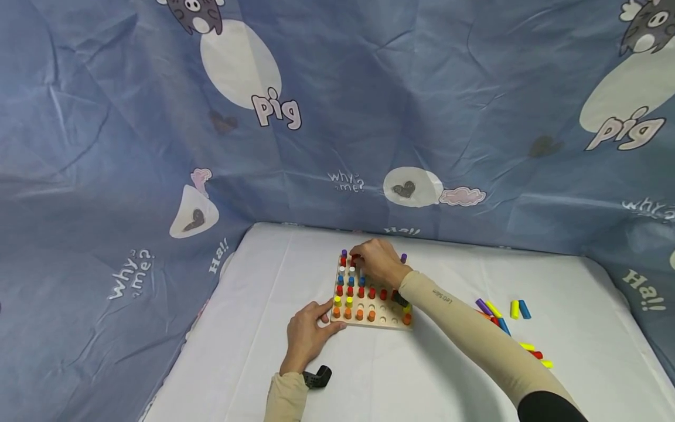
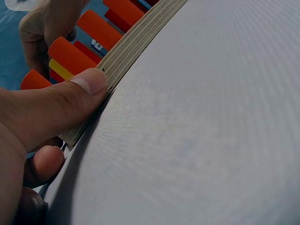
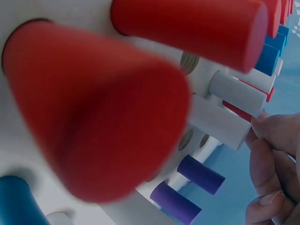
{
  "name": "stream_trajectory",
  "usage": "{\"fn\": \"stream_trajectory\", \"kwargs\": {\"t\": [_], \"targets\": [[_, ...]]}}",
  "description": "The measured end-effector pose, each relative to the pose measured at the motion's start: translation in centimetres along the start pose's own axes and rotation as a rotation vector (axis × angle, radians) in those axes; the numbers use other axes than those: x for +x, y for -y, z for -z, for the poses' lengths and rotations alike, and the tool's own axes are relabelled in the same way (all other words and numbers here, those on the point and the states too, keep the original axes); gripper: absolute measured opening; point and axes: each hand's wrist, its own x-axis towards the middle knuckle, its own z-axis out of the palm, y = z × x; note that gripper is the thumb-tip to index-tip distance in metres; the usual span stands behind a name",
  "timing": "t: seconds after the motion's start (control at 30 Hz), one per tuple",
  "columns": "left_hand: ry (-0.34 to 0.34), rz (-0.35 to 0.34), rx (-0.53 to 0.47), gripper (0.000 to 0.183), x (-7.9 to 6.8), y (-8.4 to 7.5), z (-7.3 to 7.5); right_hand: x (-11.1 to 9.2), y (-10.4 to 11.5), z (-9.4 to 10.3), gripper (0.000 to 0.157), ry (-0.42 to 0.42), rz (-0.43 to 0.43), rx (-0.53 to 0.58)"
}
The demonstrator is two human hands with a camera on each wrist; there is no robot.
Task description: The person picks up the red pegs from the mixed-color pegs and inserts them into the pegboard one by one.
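Observation:
A wooden pegboard [image 1: 377,322] lies on the white table, with rows of coloured pegs upright in its holes. My left hand [image 1: 307,334] grips its near left corner; in the left wrist view the thumb [image 2: 89,82] presses the layered edge beside the orange pegs [image 2: 75,54]. Over the far left part of the board, my right hand [image 1: 377,259] pinches a red peg [image 3: 237,111] between thumb and fingertips, close behind the white pegs [image 3: 220,121]. The peg's lower end is hidden, so I cannot tell how deep it sits. Purple pegs [image 3: 200,174] stand nearby.
Loose pegs lie to the right of the board: a purple one [image 1: 483,306], a yellow one [image 1: 514,309] beside a blue one [image 1: 524,309], and others partly behind the right forearm [image 1: 474,334]. A patterned blue cloth [image 1: 337,129] hangs behind the table.

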Motion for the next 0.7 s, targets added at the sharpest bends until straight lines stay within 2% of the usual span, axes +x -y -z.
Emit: {"fn": "stream_trajectory", "kwargs": {"t": [0.53, 0.7], "targets": [[-0.006, 0.002, -0.018, 0.066, 0.02, -0.06, 0.1, 0.59, -0.15, 0.26, 0.015, 0.016, 0.001, 0.003], [-0.005, -0.002, -0.015, 0.066, 0.05, -0.1, 0.15, 0.59, -0.29, 0.37, 0.017, 0.029, -0.024, 0.019]]}}
